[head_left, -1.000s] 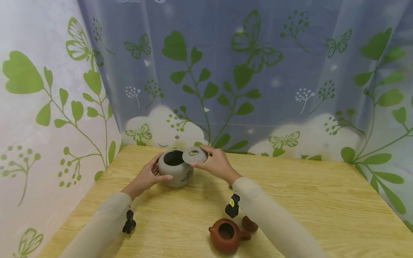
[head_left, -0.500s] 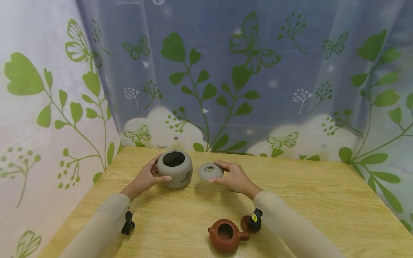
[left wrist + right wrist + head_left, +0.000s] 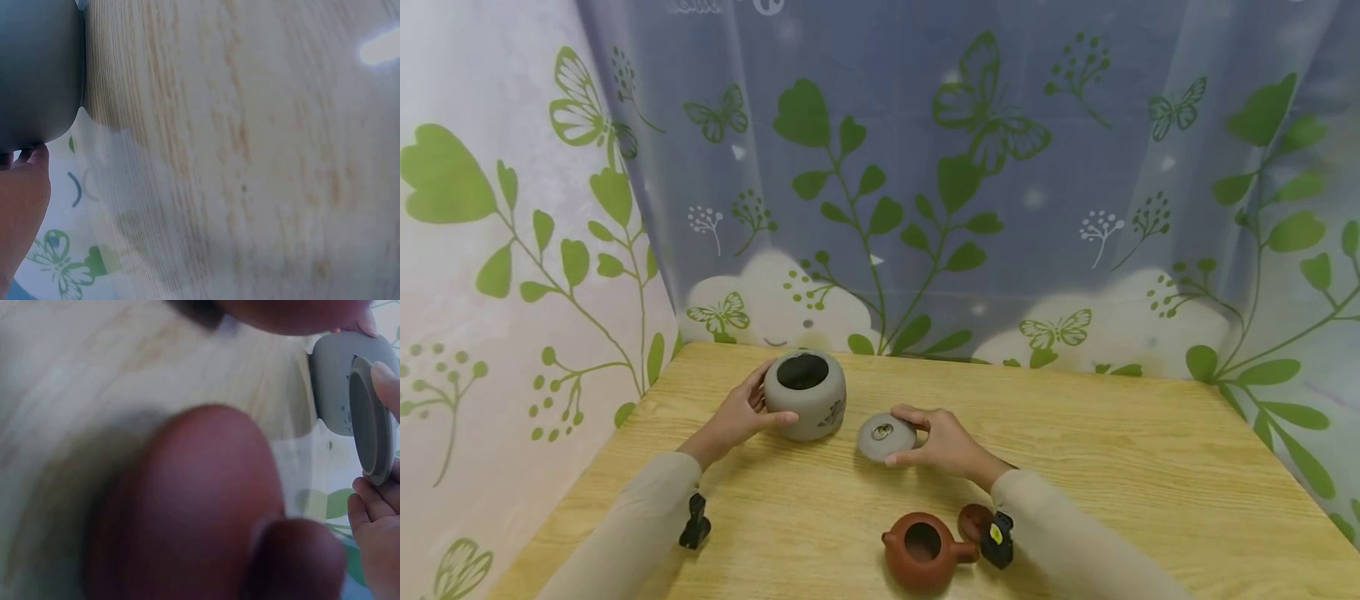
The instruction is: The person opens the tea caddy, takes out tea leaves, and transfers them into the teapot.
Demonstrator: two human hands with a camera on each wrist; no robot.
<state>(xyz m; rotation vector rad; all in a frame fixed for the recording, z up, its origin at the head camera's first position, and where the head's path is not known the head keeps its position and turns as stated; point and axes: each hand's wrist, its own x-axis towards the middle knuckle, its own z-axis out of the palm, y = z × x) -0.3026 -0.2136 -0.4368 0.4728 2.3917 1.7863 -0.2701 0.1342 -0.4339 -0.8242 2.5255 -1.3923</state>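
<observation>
A grey round jar (image 3: 808, 410) with a dark open mouth and a leaf-like mark stands at the back left of the table. My left hand (image 3: 741, 418) grips its left side, thumb across the front. In the left wrist view only part of the jar (image 3: 37, 69) and fingers at its edge show. To the jar's right, my right hand (image 3: 947, 443) pinches the grey lid (image 3: 891, 448) by its rim, thumb and fingers on opposite edges. A ring-shaped handle tops the lid. In the right wrist view the lid (image 3: 370, 428) is seen from its underside, apart from the jar.
A reddish-brown teapot (image 3: 917, 573), uncovered, stands near the front of the wooden table (image 3: 1120, 467). Its small lid (image 3: 973, 522) lies beside the handle, near my right wrist camera (image 3: 997, 546). A patterned curtain (image 3: 1060, 217) hangs behind the table.
The lid has come off the jar's rim in my right hand and moved right, then down toward the table. My left hand and the jar have stayed in place.
</observation>
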